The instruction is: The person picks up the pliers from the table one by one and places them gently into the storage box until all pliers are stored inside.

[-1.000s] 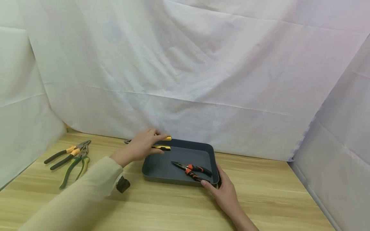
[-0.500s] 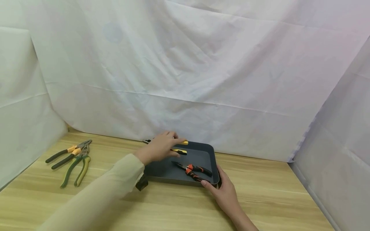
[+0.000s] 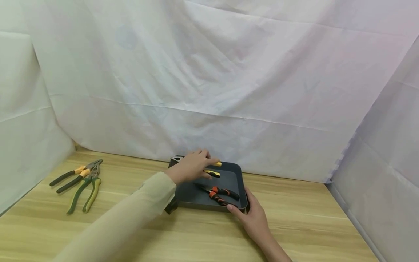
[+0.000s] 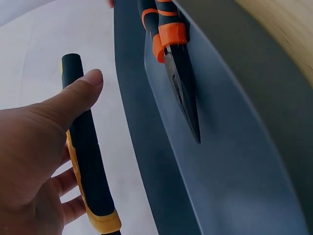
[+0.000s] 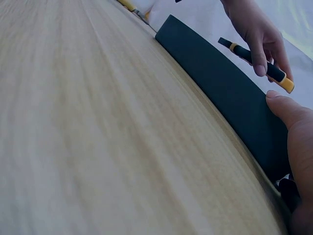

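Note:
My left hand [image 3: 193, 166] is over the back left part of a dark grey tray [image 3: 231, 178], holding pliers with yellow-and-black handles [image 3: 213, 174]. In the left wrist view, the thumb lies across one black-and-yellow handle [image 4: 90, 161], with fingers behind it; the pliers' metal head points left in the head view. Inside the tray lie long-nose pliers [image 3: 226, 191] with orange-and-black handles, tip [image 4: 183, 93] showing in the left wrist view. My right hand [image 3: 255, 216] grips the tray's near right corner, thumb on the rim. The right wrist view shows the tray's outer wall [image 5: 220, 83].
On the left of the wooden table [image 3: 311, 225] lie orange-and-black pliers [image 3: 70, 180] and green-handled pliers [image 3: 78, 194], their heads overlapping. A white cloth [image 3: 209, 91] hangs behind the tray and at both sides. A black wrist device [image 3: 171, 206] sits under the left sleeve.
My left hand has moved right with the yellow-and-black pliers, from the tray's left edge to over the tray. The right hand and the tray have stayed in place.

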`<act>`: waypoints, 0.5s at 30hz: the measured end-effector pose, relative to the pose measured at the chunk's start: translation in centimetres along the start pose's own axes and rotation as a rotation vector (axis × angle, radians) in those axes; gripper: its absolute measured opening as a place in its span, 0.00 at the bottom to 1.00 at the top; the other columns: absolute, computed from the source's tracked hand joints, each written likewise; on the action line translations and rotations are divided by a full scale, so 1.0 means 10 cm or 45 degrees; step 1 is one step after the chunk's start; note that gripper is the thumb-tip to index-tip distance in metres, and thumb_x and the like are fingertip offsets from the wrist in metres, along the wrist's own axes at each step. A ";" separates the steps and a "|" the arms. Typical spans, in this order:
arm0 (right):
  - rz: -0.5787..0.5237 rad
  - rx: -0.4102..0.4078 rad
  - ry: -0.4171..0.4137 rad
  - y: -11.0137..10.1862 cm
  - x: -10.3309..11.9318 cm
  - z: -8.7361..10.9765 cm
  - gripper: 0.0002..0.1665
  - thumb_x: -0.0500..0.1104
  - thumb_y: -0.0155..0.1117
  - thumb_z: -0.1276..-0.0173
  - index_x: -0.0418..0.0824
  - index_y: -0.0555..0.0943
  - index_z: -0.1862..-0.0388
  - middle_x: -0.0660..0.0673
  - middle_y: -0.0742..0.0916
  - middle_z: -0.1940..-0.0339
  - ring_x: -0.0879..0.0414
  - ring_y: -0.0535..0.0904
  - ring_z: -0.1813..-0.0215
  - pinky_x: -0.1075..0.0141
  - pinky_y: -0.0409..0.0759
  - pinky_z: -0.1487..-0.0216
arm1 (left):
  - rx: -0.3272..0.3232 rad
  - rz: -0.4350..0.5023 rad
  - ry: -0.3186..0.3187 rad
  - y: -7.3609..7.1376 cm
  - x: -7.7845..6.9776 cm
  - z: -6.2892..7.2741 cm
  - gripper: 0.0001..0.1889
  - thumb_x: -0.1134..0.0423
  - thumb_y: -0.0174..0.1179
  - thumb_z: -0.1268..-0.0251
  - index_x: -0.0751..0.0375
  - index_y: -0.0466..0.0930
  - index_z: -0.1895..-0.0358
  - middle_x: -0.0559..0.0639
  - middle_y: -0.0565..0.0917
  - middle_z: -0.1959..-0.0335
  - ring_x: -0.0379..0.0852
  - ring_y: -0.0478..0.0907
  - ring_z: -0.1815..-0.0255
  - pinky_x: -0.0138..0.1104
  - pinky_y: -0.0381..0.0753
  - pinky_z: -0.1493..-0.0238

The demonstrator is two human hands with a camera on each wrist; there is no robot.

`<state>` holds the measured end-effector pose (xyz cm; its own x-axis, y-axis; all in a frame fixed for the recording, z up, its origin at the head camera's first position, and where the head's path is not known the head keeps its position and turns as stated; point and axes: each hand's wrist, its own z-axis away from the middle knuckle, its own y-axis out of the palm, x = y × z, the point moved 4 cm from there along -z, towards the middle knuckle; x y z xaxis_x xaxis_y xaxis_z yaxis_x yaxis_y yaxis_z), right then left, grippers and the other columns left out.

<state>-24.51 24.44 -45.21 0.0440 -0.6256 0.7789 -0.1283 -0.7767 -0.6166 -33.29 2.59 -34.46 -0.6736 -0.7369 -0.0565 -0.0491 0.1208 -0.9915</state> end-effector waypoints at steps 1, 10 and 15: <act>0.001 0.002 0.001 0.00 0.00 0.00 0.62 0.69 0.72 0.41 0.45 0.56 0.17 0.38 0.66 0.20 0.38 0.62 0.20 0.42 0.66 0.24 | 0.003 0.001 0.001 0.02 -0.01 -0.02 0.33 0.47 0.66 0.33 0.43 0.69 0.25 0.56 0.77 0.41 0.55 0.74 0.44 0.49 0.78 0.46; -0.002 -0.013 -0.022 0.01 -0.02 0.00 0.61 0.69 0.72 0.41 0.44 0.57 0.18 0.38 0.67 0.20 0.39 0.63 0.20 0.43 0.66 0.24 | 0.040 -0.005 -0.038 0.19 -0.06 -0.15 0.35 0.45 0.66 0.34 0.41 0.68 0.24 0.55 0.76 0.40 0.54 0.73 0.42 0.48 0.76 0.40; 0.004 -0.027 -0.036 0.02 0.00 0.01 0.60 0.68 0.73 0.41 0.44 0.59 0.18 0.37 0.68 0.21 0.38 0.64 0.21 0.43 0.68 0.25 | 0.054 -0.033 -0.066 0.26 -0.07 -0.19 0.34 0.43 0.65 0.34 0.39 0.68 0.25 0.53 0.76 0.39 0.53 0.73 0.41 0.47 0.76 0.38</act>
<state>-24.46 24.31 -45.31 0.0715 -0.6304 0.7730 -0.1497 -0.7730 -0.6165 -34.35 4.74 -36.80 -0.6334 -0.7730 -0.0358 -0.0339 0.0740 -0.9967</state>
